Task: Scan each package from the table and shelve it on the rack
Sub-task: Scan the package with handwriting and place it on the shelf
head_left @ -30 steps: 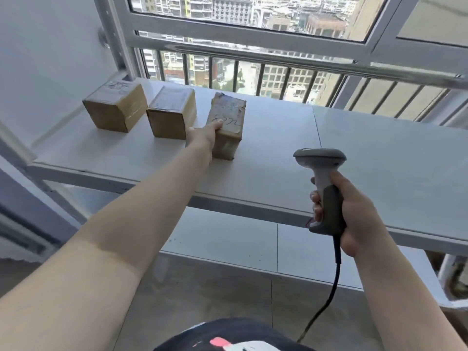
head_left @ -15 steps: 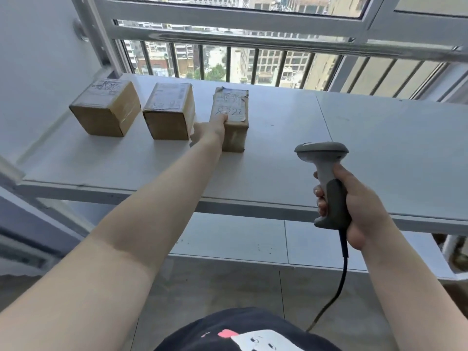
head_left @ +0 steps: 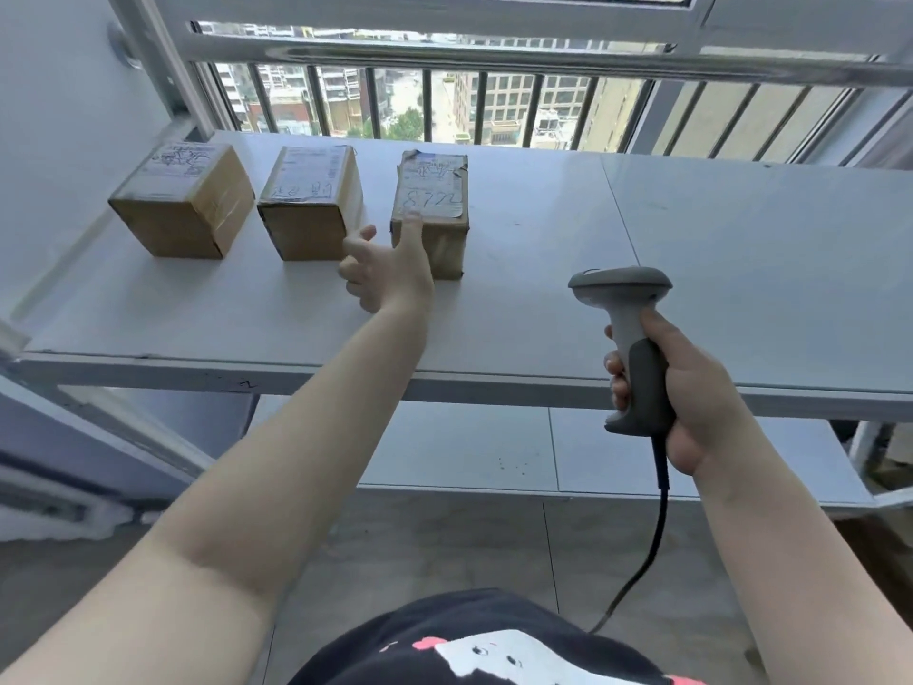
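Three cardboard boxes sit in a row in the upper left of the frame: the left box (head_left: 182, 202), the middle box (head_left: 310, 205), and the right box (head_left: 431, 210) with a handwritten label. They rest on a white shelf (head_left: 642, 289) by the window. The left hand (head_left: 388, 269) at frame centre is loosely spread, one fingertip touching the right box's near top edge, gripping nothing. A careless pull back could drag or tip that box toward the shelf edge. At centre right, the right hand (head_left: 686, 388) is clamped on the scanner (head_left: 632, 338); its cable (head_left: 652, 536) hangs down and could snag.
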Motion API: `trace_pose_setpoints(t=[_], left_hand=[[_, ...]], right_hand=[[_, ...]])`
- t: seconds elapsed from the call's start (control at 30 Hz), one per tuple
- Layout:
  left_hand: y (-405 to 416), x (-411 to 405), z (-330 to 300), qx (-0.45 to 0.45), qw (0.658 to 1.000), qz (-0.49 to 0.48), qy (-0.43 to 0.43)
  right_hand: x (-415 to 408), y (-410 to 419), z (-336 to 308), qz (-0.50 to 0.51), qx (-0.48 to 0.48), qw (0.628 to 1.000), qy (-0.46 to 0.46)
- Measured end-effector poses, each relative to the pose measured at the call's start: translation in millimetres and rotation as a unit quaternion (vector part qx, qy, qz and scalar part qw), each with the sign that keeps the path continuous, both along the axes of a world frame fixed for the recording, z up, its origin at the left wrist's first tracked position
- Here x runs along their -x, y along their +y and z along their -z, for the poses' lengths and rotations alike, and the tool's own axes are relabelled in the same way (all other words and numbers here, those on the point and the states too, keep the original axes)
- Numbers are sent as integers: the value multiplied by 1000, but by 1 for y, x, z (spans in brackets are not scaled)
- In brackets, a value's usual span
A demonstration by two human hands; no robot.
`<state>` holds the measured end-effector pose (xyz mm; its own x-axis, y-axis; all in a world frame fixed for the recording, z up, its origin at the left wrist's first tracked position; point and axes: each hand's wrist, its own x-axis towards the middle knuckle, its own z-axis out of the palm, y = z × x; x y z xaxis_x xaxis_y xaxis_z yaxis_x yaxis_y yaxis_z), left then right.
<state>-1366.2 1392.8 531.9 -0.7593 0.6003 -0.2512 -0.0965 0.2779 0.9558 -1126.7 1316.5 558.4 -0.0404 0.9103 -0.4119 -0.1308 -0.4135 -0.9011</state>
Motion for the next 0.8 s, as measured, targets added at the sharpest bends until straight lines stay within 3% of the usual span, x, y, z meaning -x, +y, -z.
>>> trace_pose_setpoints(t=[0.1, 0.17, 0.23, 0.43, 0.8], left_hand=[[-35, -31, 2, -116, 993, -6, 15], [-56, -52, 1, -191, 978, 76, -16], [-70, -74, 2, -206, 958, 193, -49], [-84, -137, 26, -111, 907, 377, -154], [-134, -290, 93, 87, 780, 604, -139]], right_hand=[[-4, -6, 5, 5, 14, 1000, 8], [-9, -13, 8, 12, 21, 1000, 13], [-17, -21, 11, 28, 25, 999, 15], [-67, -66, 24, 130, 53, 990, 13], [-196, -218, 49, 386, 113, 916, 5]])
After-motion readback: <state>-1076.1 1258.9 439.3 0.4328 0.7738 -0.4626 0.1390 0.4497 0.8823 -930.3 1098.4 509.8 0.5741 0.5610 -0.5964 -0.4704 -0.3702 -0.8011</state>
